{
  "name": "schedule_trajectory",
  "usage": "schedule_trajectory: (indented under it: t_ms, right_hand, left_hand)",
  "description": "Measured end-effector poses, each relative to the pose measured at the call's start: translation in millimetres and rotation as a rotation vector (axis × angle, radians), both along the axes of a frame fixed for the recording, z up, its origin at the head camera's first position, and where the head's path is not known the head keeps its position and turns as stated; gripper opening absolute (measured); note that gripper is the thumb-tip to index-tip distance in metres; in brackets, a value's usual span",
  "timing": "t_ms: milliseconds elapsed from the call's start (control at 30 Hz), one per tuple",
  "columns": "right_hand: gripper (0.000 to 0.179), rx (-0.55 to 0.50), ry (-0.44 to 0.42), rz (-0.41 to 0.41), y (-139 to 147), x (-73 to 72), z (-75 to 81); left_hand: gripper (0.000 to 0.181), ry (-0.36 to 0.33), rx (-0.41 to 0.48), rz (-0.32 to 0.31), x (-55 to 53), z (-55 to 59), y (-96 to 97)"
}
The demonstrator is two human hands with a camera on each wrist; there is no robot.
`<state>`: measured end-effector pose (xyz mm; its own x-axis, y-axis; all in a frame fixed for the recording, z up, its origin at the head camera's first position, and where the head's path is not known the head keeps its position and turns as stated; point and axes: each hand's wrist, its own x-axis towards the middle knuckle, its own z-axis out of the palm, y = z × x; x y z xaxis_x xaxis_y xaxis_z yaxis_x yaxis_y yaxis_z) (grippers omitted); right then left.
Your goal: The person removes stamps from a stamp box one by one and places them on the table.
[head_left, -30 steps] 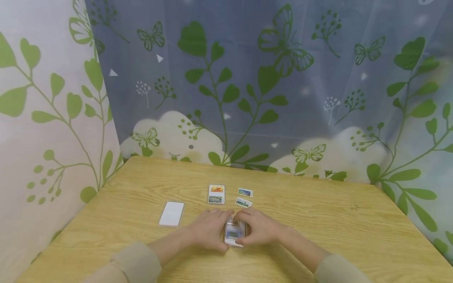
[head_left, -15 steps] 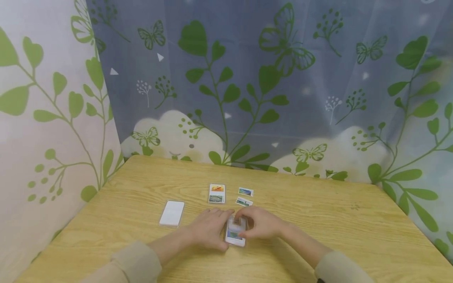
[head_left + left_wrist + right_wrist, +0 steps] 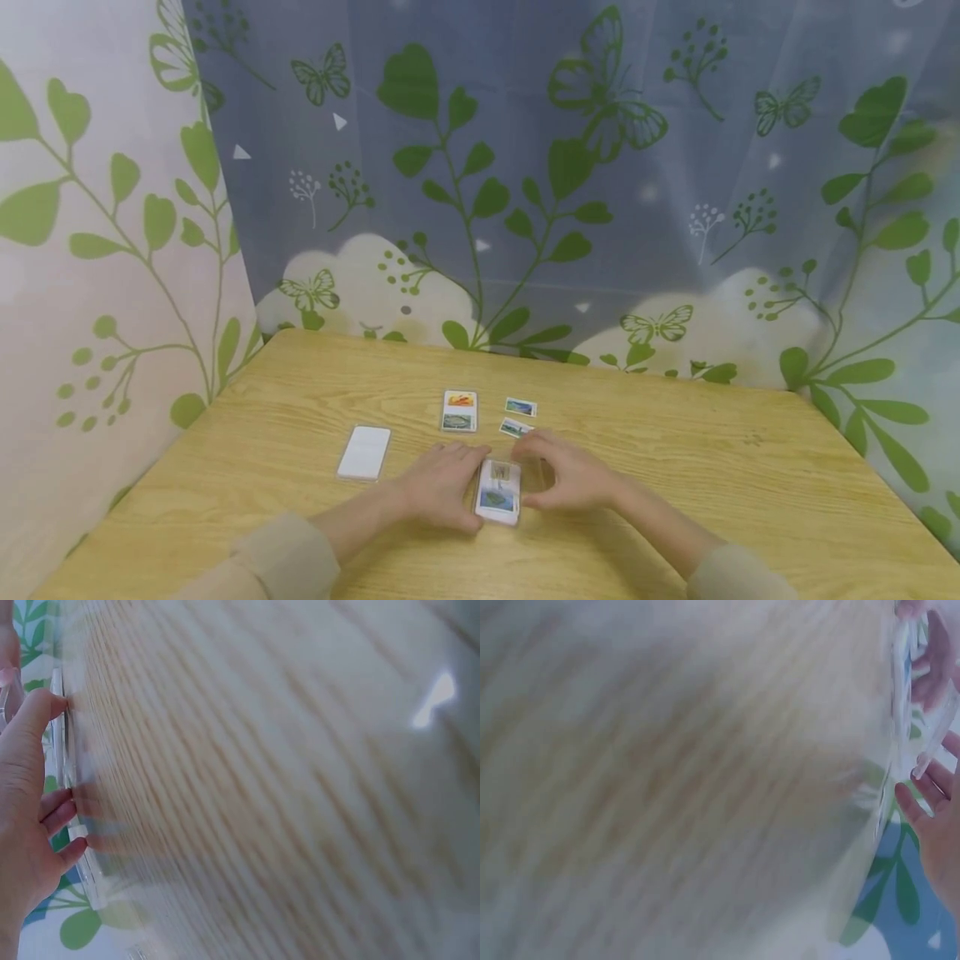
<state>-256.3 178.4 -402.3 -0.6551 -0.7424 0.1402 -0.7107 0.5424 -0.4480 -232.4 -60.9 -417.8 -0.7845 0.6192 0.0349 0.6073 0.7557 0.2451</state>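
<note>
In the head view a clear plastic case [image 3: 497, 512] lies on the table with two small stamp-like pictures [image 3: 496, 498] on its white insert. My left hand [image 3: 442, 487] holds it along the left side, thumb at the near corner and fingertips at the far one. Just off its right side, my right hand [image 3: 573, 475] grips a thin clear plastic cover [image 3: 939, 739] between thumb and fingers. In the right wrist view that cover stands tilted, apart from the case. The left wrist view shows the case's edge [image 3: 90, 874] low against the tabletop beside my left fingers.
Behind the case lies another clear case [image 3: 459, 411] with two pictures. Two loose stamp-like pictures, one blue-green [image 3: 521, 407] and one partly behind my right fingers [image 3: 514, 427], lie to its right. A blank white case [image 3: 364, 452] is left. A patterned curtain [image 3: 525, 208] hangs behind the wooden table [image 3: 675, 450].
My right hand has moved right, off the top of the case, and the clear cover is now to the right of it. Both pictures in the case show more fully. My left hand stays put.
</note>
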Motion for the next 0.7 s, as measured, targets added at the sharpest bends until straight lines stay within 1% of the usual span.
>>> schedule_trajectory:
  t_ms: [100,200,433,700]
  right_hand:
    - [0.061,-0.003,0.027,-0.037,10.1,-1.9,0.8]
    - [0.062,-0.007,0.056,-0.054,18.7,-3.9,3.1]
    - [0.065,0.01,0.12,-0.11,34.2,-3.7,6.3]
    - [0.071,0.044,0.124,-0.179,46.4,-4.6,6.2]
  left_hand:
    - [0.086,0.001,0.0,-0.008,-0.1,0.0,-0.6]
    - [0.083,-0.002,0.005,-0.017,0.2,0.3,-1.9]
    - [0.078,-0.005,0.039,-0.041,0.7,0.9,-5.4]
    - [0.076,-0.026,0.066,-0.053,1.6,3.8,-8.5]
